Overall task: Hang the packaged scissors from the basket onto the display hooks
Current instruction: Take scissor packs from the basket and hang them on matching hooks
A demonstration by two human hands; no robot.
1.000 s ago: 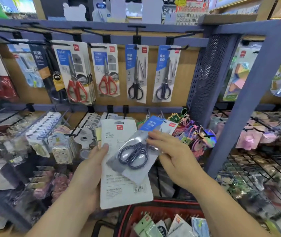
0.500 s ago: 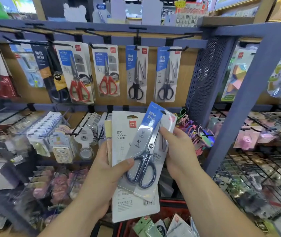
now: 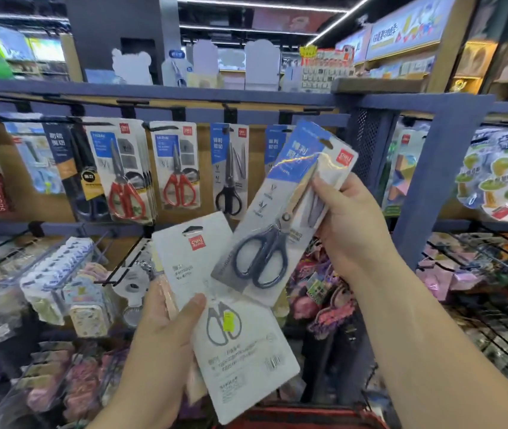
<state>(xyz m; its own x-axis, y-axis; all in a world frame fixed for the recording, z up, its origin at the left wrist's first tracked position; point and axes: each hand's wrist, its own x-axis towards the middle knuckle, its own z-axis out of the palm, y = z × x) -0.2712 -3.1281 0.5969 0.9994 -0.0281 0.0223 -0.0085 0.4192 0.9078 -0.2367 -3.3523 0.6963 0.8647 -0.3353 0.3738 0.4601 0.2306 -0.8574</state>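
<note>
My right hand [image 3: 350,224] grips a blue-topped pack of black-handled scissors [image 3: 280,212], tilted with its top toward the upper right, in front of the top row of display hooks [image 3: 231,108]. Lower down, my left hand [image 3: 166,329] holds a white pack of scissors [image 3: 231,320] with its back side facing me, thumb pressed on its left edge. More packs seem stacked behind it. Hung packs with red-handled scissors [image 3: 122,171] and black-handled scissors [image 3: 228,171] fill the row. The red basket's rim [image 3: 305,414] shows at the bottom edge.
A blue metal upright [image 3: 426,181] and a perforated panel [image 3: 370,144] bound the scissor bay on the right. Lower hooks carry tape rolls [image 3: 51,280] and small trinkets. Wire racks [image 3: 494,289] with toys stand to the right.
My right hand has lifted the blue-topped pack up and to the right, away from the white pack, toward the top hooks. My left hand has let that pack go, keeping the white one. The view tilted upward.
</note>
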